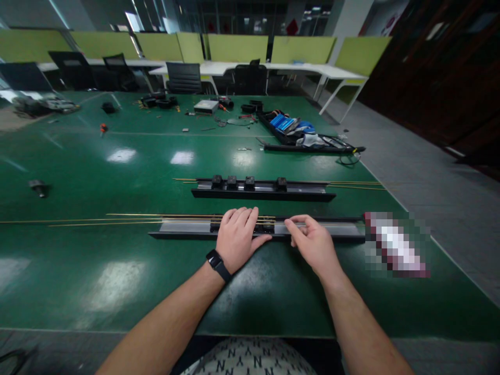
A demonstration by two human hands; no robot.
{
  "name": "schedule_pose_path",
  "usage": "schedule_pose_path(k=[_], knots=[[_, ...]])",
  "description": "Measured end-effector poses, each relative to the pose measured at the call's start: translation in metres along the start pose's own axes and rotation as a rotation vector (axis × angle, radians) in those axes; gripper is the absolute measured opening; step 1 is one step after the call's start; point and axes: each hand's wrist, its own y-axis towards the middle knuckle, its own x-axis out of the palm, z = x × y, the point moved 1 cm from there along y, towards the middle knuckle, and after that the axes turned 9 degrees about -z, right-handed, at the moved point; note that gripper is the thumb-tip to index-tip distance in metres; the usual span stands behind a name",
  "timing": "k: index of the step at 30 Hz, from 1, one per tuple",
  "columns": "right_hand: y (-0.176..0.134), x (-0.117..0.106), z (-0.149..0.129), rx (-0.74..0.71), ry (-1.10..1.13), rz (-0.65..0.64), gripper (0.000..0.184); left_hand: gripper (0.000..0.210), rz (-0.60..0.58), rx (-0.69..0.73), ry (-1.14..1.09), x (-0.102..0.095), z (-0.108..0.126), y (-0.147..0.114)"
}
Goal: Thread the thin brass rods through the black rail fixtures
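Note:
My left hand [239, 237] lies across a long black channel with a pale inside [183, 226]. Its fingers reach over to the far side and the thumb rests along the near edge, gripping the channel. Dark blocks [269, 225] sit in the channel, partly covered by this hand. Several thin brass-coloured rods [136, 214] run under or past the fingers and stick out far to the left. Just right of the rod ends, my right hand [312, 242] is closed in a pinch over the channel; what its fingertips hold, if anything, cannot be made out.
Beyond lies a second black channel [265, 196] with several black blocks and thin rods. A long black tray [312, 148] with blue packs and cables lies further back. At right is a blurred-out item [396, 245]. A dark fitting [38, 187] lies at left.

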Motion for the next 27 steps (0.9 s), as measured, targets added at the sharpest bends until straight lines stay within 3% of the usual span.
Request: schedule_pose_path(k=[5,18,27], knots=[[-0.001,0.006,-0.005,-0.029,-0.048,-0.035,0.045,0.066,0.004,-0.004,-0.007,0.000,0.001,0.000],[0.001,-0.005,0.003,-0.002,-0.013,-0.008,0.052,0.066,0.002,0.003,0.008,-0.003,0.001,0.001],[0.003,0.002,-0.002,-0.006,-0.031,-0.048,0.044,0.067,-0.010,-0.006,0.006,-0.003,0.002,0.001]])
